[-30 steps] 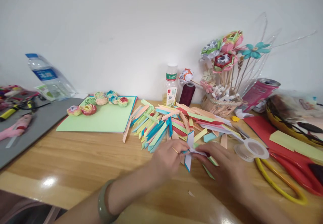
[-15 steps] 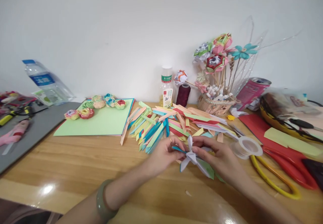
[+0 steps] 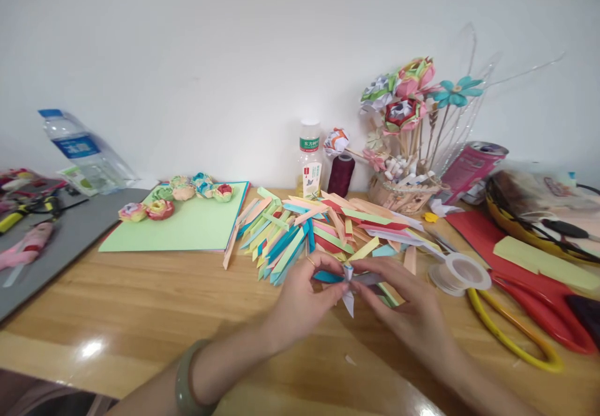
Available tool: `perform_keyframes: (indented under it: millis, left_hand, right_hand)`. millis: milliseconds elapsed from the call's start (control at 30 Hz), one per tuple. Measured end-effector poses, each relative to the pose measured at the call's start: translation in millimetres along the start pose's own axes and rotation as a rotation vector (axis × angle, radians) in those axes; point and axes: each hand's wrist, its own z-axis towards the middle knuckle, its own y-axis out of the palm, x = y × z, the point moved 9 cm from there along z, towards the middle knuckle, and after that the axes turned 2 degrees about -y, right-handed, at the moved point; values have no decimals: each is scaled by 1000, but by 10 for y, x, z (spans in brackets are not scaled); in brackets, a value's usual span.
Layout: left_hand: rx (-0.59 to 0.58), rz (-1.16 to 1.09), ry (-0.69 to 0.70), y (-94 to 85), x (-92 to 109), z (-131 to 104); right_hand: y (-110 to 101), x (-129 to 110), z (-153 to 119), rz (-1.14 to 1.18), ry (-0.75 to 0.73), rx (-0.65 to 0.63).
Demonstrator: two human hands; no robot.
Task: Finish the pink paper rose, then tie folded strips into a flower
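A small folded paper piece point(image 3: 348, 302), white with blue and green parts, is held between my two hands above the front of the table. My left hand point(image 3: 304, 294) pinches it from the left, with a blue part showing between thumb and fingers. From the other side, my right hand point(image 3: 405, 294) pinches it with thumb and forefinger. My fingers cover much of its middle. Just behind the hands lies a heap of folded paper strips point(image 3: 285, 232) in many colours.
Several paper flowers point(image 3: 160, 210) rest on green paper point(image 3: 173, 235) at left. Behind the strips stand a bottle point(image 3: 309, 166), a dark thread spool point(image 3: 340, 175) and a flower basket point(image 3: 403, 194). At right are a white ribbon spool point(image 3: 457, 273) and scissors with red and yellow handles point(image 3: 544, 310).
The paper piece has been turned between my fingers, so its white petals spread less toward me. Both hands have closed in around it, and more of the blue part shows.
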Motion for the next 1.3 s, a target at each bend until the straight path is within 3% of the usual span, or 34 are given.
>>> perform_keyframes:
  millis: [300,600,867,1300]
  left_hand:
    - [104,311,272,-43,216,-103]
    - [106,312,313,-50,247,-108]
    - [90,306,455,-26,359,-112]
    - [46,331,464,-7,340,-97]
  right_hand:
    - [-12,-132,-41,-51,-135,27]
    - [-32,-161,-33,-105,-156,46]
    - [-30,-151,-30,-83,-145,48]
    - [10,-99,-25,-59,-102,5]
